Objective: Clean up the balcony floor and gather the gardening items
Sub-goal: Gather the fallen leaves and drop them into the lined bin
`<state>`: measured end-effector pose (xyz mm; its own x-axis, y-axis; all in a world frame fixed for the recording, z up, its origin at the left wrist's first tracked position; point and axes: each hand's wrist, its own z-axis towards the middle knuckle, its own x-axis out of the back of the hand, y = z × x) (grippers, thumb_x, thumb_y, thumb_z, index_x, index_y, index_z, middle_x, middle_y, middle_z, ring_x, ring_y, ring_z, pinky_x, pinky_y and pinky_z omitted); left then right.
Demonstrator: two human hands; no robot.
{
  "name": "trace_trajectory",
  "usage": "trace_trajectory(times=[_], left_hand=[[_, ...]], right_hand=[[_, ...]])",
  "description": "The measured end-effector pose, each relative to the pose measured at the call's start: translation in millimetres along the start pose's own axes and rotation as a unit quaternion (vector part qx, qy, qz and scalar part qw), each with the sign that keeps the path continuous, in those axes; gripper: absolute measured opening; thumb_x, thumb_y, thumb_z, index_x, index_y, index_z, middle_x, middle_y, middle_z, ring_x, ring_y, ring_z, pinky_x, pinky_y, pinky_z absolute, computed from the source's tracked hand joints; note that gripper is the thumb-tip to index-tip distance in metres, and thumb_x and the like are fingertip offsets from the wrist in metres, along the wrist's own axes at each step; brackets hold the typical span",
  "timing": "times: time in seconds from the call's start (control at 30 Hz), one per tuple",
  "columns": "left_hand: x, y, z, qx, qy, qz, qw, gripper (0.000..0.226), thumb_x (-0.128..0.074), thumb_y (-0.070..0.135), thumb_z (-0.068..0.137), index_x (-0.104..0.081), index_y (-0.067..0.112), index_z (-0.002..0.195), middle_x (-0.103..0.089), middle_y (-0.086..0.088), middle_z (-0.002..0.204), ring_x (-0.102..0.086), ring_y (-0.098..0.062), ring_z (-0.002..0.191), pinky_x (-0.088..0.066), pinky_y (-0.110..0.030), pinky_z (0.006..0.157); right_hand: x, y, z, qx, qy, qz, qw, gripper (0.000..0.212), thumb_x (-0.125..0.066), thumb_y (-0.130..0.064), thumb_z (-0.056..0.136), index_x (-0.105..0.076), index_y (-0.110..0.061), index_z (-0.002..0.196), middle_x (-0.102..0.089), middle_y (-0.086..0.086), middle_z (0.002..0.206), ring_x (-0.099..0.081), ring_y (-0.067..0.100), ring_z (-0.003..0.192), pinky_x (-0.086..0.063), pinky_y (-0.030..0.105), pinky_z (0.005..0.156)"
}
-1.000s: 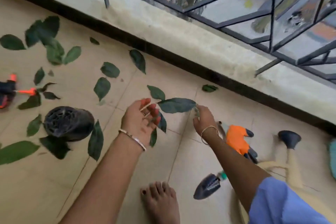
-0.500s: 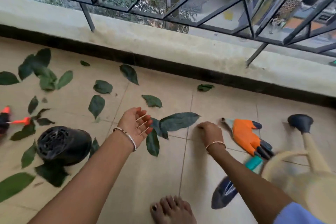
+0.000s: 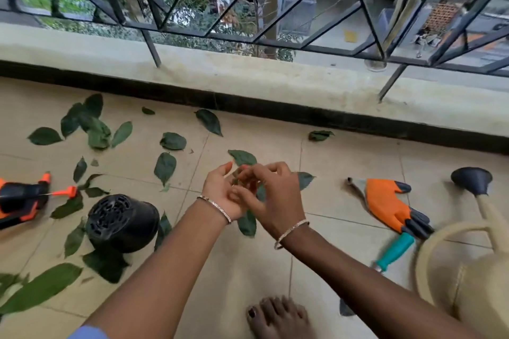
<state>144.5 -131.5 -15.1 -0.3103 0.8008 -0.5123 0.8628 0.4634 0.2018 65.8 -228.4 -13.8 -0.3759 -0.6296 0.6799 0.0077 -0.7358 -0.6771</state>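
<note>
Since the earlier frame the right hand [image 3: 278,201] has lifted off the floor [image 3: 248,270] and crossed to meet the left hand [image 3: 220,190] at the centre of the frame. Both now grip a bunch of leaves [image 3: 248,224], the left palm-up with fingers curled, the right pinching over it. Loose leaves [image 3: 164,166] lie scattered toward the left, around a black pot [image 3: 121,224] tipped on its side and an orange sprayer [image 3: 19,201] at the left edge; an orange glove [image 3: 385,205], a teal-handled trowel [image 3: 394,252] and a beige watering can [image 3: 468,270] lie at the right.
</note>
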Motion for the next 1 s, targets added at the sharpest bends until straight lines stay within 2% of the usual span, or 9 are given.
trace_trajectory(times=[0.07, 0.2, 0.27, 0.37, 0.43, 0.57, 0.73, 0.9, 1.0], left_hand=[[4, 4, -3, -0.012, 0.028, 0.009, 1.0, 0.035, -0.046, 0.031, 0.1, -0.054, 0.011, 0.071, -0.057, -0.005, 0.06, -0.054, -0.014, 0.048, -0.041, -0.016, 0.046], [8, 8, -14, -0.043, 0.063, 0.064, 0.995, 0.032, -0.047, 0.022, 0.099, -0.047, 0.017, 0.067, -0.044, 0.002, 0.057, -0.042, -0.011, 0.052, -0.033, -0.018, 0.045], [10, 10, -16, -0.054, 0.068, 0.086, 0.992, 0.035, -0.046, 0.023, 0.099, -0.045, 0.018, 0.065, -0.041, 0.002, 0.055, -0.039, -0.011, 0.047, -0.031, -0.017, 0.041], [12, 11, -20, -0.069, 0.069, 0.114, 0.989, 0.035, -0.043, 0.025, 0.101, -0.049, 0.017, 0.067, -0.044, 0.001, 0.053, -0.04, -0.012, 0.047, -0.033, -0.018, 0.044], [17, 12, -20, -0.082, 0.074, 0.126, 0.986, 0.035, -0.042, 0.024, 0.102, -0.057, 0.013, 0.073, -0.049, -0.001, 0.057, -0.043, -0.012, 0.054, -0.035, -0.02, 0.052], [26, 14, -20, -0.095, 0.068, 0.131, 0.985, 0.035, -0.041, 0.021, 0.104, -0.067, 0.008, 0.084, -0.057, -0.002, 0.066, -0.05, -0.012, 0.059, -0.045, -0.021, 0.053], [26, 17, -25, -0.112, 0.059, 0.114, 0.985, 0.031, -0.041, 0.017, 0.105, -0.067, 0.007, 0.091, -0.056, -0.002, 0.068, -0.052, -0.012, 0.061, -0.05, -0.021, 0.05], [24, 11, -24, -0.118, 0.067, 0.121, 0.983, 0.027, -0.049, 0.026, 0.102, -0.067, 0.006, 0.095, -0.057, -0.005, 0.072, -0.055, -0.016, 0.064, -0.053, -0.027, 0.059], [19, 1, -26, -0.133, 0.045, 0.113, 0.984, 0.044, -0.059, 0.046, 0.094, -0.065, 0.004, 0.105, -0.061, -0.01, 0.084, -0.061, -0.022, 0.078, -0.057, -0.034, 0.078]], right_hand=[[7, 6, -1, -0.021, 0.014, 0.057, 0.998, 0.009, -0.068, -0.037, 0.088, -0.07, -0.029, 0.093, -0.065, -0.017, 0.087, -0.052, 0.009, 0.09, -0.043, 0.029, 0.076], [14, 61, 17, -0.109, 0.072, 0.062, 0.99, 0.01, -0.06, -0.025, 0.095, -0.066, -0.019, 0.088, -0.064, -0.008, 0.081, -0.058, 0.005, 0.078, -0.049, 0.023, 0.068], [1, 106, 26, -0.161, -0.052, -0.022, 0.985, 0.015, -0.063, -0.025, 0.091, -0.066, -0.018, 0.103, -0.069, -0.001, 0.095, -0.063, 0.013, 0.089, -0.054, 0.033, 0.081], [-24, 155, 22, -0.136, -0.278, -0.188, 0.932, 0.066, -0.069, -0.038, 0.084, -0.042, -0.027, 0.143, -0.047, 0.006, 0.143, -0.043, 0.027, 0.131, -0.041, 0.041, 0.106], [-34, 171, 13, -0.112, -0.315, -0.246, 0.91, 0.077, -0.07, -0.046, 0.082, -0.032, -0.035, 0.148, -0.032, 0.002, 0.153, -0.029, 0.028, 0.14, -0.035, 0.045, 0.11], [-35, 185, 3, -0.074, -0.22, -0.224, 0.946, 0.04, -0.07, -0.037, 0.086, -0.062, -0.025, 0.123, -0.058, 0.002, 0.122, -0.049, 0.027, 0.114, -0.043, 0.037, 0.092], [-25, 176, 4, -0.112, -0.186, -0.213, 0.953, 0.015, -0.064, -0.026, 0.09, -0.072, -0.016, 0.098, -0.069, 0.005, 0.091, -0.062, 0.026, 0.089, -0.044, 0.032, 0.07], [-4, 102, 18, -0.217, 0.062, 0.018, 0.974, 0.004, -0.07, -0.016, 0.084, -0.072, -0.014, 0.087, -0.066, -0.008, 0.075, -0.057, -0.002, 0.065, -0.045, 0.004, 0.061], [7, 39, 20, -0.158, 0.028, 0.14, 0.977, 0.007, -0.073, -0.012, 0.082, -0.073, -0.016, 0.086, -0.068, -0.01, 0.074, -0.063, 0.0, 0.067, -0.053, 0.011, 0.066]])
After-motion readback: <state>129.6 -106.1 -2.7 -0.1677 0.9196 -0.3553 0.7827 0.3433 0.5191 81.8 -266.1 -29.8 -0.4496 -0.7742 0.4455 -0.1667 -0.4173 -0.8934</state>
